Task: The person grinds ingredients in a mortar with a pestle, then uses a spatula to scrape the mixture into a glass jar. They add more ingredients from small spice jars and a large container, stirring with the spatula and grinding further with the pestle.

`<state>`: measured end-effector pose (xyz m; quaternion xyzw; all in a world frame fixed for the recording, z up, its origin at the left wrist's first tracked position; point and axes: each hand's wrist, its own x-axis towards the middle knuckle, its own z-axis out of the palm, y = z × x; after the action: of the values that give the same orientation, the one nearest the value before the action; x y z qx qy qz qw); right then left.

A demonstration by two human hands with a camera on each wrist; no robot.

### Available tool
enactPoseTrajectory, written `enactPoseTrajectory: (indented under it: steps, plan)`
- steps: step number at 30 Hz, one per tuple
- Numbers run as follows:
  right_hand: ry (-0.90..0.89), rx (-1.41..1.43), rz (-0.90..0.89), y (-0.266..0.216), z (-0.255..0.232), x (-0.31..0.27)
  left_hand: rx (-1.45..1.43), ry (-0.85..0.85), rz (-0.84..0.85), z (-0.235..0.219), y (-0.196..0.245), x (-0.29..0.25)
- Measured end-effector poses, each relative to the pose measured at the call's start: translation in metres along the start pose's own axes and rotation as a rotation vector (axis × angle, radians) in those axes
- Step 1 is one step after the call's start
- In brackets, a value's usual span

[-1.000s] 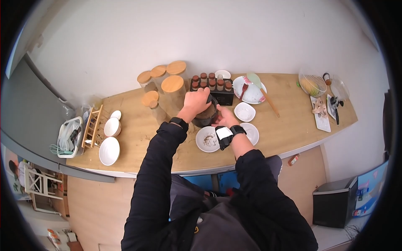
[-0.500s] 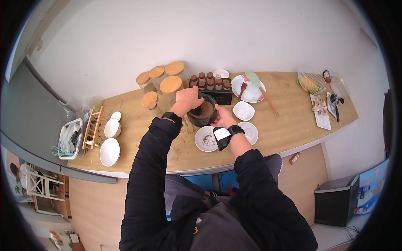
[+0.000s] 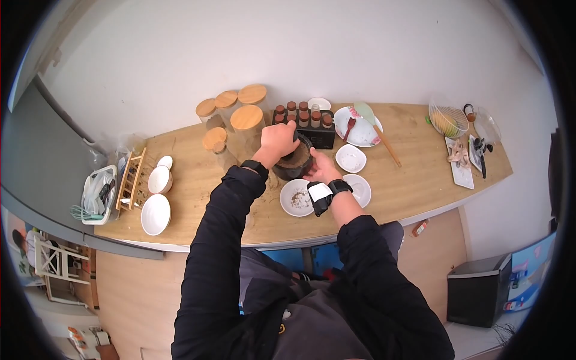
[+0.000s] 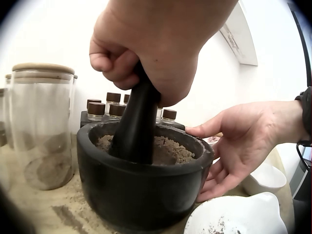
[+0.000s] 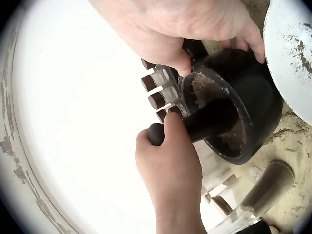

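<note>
A black stone mortar point(image 4: 136, 195) stands on the wooden counter, coarse brown powder point(image 4: 173, 152) lining its bowl. My left hand point(image 3: 279, 144) grips the upper part of a black pestle point(image 4: 134, 126), fingers wrapped round its handle. The pestle leans a little, its lower end down in the powder. Round the right side of the mortar curves my right hand point(image 3: 322, 167), with the thumb near the rim and the fingers along the outer wall. Just in front sits a white bowl point(image 3: 294, 204) with brown bits in it.
Glass jars with wooden lids point(image 3: 247, 118) stand left of the mortar. Behind it is a black rack of spice bottles point(image 3: 318, 137). White bowls point(image 3: 350, 158) lie to the right, near a plate with a spatula point(image 3: 384, 144). Powder is scattered over the counter.
My left hand shifted left with the pestle, then came back right over the mortar. My right hand stays at the mortar's side.
</note>
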<state>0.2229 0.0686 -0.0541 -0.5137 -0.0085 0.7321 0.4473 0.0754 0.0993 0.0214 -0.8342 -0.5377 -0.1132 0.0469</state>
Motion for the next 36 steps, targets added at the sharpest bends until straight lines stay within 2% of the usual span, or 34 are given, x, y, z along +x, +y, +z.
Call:
enactPoseTrajectory:
  steps: [2, 5, 8, 14, 23, 26, 29, 32, 36]
  plan:
    - [-0.007, 0.001, -0.001, 0.000, 0.000, 0.000, -0.030, -0.080, -0.078, -0.003, -0.001, 0.000]
    - [-0.009, 0.003, 0.000, 0.000, 0.002, -0.005, -0.095, -0.075, -0.013, -0.001, -0.001, -0.004]
    - [0.000, -0.005, -0.001, 0.000, 0.002, -0.003, -0.118, 0.022, 0.071, 0.006, 0.007, -0.006]
    - [0.005, -0.012, -0.001, 0.000, 0.000, -0.003, 0.058, 0.055, 0.152, 0.008, 0.005, 0.004]
    - [0.015, 0.001, -0.024, 0.002, 0.000, 0.000, -0.049, -0.058, 0.049, -0.001, 0.008, -0.003]
    - [0.017, 0.005, -0.027, 0.003, 0.000, 0.000, -0.135, 0.033, -0.060, 0.008, 0.009, -0.007]
    - [0.004, 0.008, -0.024, 0.002, 0.001, 0.001, -0.083, 0.167, 0.015, 0.016, 0.008, -0.007]
    - [-0.009, -0.008, -0.024, 0.002, -0.002, 0.002, 0.010, 0.148, 0.048, 0.010, 0.007, -0.005]
    - [-0.010, -0.019, -0.024, 0.003, 0.000, 0.001, -0.007, 0.000, -0.057, 0.001, 0.004, -0.007]
